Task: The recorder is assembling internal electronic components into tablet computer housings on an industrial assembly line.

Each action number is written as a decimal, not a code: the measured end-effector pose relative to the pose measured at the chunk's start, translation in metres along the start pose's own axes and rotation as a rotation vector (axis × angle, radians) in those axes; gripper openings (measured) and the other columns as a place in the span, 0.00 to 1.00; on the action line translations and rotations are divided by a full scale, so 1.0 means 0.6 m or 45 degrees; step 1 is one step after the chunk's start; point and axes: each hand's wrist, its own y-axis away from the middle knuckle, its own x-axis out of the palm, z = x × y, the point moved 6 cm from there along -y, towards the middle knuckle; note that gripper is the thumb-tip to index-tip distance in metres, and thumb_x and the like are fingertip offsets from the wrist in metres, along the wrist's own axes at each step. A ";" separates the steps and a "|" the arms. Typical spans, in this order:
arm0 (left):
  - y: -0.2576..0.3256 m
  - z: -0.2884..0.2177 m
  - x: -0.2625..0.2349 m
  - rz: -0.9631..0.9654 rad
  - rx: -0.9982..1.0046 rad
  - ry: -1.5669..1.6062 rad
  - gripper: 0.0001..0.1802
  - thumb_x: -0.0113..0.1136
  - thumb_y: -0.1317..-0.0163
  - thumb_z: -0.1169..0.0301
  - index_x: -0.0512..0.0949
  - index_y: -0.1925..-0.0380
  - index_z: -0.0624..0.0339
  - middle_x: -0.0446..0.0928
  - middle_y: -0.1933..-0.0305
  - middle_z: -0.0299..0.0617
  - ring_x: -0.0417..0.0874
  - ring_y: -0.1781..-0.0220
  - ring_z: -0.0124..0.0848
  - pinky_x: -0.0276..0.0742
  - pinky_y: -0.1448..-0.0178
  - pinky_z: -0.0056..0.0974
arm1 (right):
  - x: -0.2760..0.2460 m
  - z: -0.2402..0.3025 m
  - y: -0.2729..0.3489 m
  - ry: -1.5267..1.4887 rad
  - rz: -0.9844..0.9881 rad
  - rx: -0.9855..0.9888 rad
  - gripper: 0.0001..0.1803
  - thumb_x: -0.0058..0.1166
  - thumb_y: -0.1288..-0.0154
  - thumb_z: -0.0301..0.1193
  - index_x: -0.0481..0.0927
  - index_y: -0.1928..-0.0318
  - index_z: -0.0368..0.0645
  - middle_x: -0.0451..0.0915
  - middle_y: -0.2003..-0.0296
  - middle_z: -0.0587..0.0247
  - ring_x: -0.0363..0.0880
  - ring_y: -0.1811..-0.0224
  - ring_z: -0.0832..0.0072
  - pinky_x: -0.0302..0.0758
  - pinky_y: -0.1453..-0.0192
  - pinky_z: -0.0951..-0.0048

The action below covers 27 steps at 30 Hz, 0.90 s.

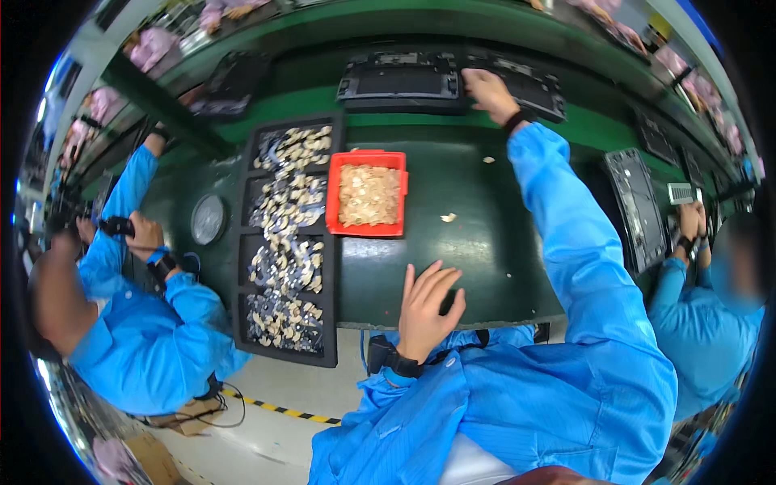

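Observation:
My right hand (490, 93) reaches to the far side of the bench, its fingers curled at the left end of a black rectangular housing (521, 85) that sits tilted on the green strip. A second black housing (400, 78) lies just left of those fingers. Near the bench's front edge, my left hand (428, 307) is held with fingers spread and nothing in it. Beyond it to the left stands a red bin (332, 194) filled with small, thin beige pieces (369, 196). Next to the bin, a long black divided tray (329, 323) carries many curved cream and dark pieces (287, 210).
A round clear-lidded container (208, 219) stands left of the tray. Loose beige scraps (449, 217) lie on the dark green bench (477, 267). Co-workers in blue sit left (153, 339) and right (703, 339); another black housing (636, 206) is by the right one.

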 end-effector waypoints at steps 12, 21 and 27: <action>0.010 -0.009 0.006 -0.142 0.144 0.060 0.09 0.72 0.40 0.73 0.88 0.59 0.54 0.87 0.52 0.35 0.86 0.40 0.36 0.68 0.22 0.57 | -0.430 -0.340 -0.137 1.013 -0.275 0.377 0.50 0.58 0.37 0.71 0.86 0.46 0.29 0.84 0.44 0.32 0.81 0.34 0.45 0.74 0.31 0.56; 0.012 -0.010 -0.052 -0.334 0.212 0.283 0.09 0.75 0.45 0.76 0.89 0.63 0.57 0.88 0.60 0.39 0.89 0.53 0.36 0.83 0.44 0.42 | -0.422 -0.102 -0.047 -0.091 -0.391 -0.109 0.24 0.59 0.21 0.47 0.83 0.48 0.35 0.84 0.56 0.63 0.78 0.57 0.75 0.75 0.50 0.68; -0.022 0.037 -0.267 -0.673 -0.255 -0.258 0.11 0.74 0.40 0.72 0.88 0.58 0.63 0.89 0.58 0.48 0.88 0.56 0.44 0.82 0.48 0.43 | -0.401 0.139 0.364 -0.267 -0.657 -0.285 0.34 0.56 0.18 0.40 0.63 0.22 0.35 0.68 0.26 0.50 0.66 0.24 0.64 0.63 0.22 0.62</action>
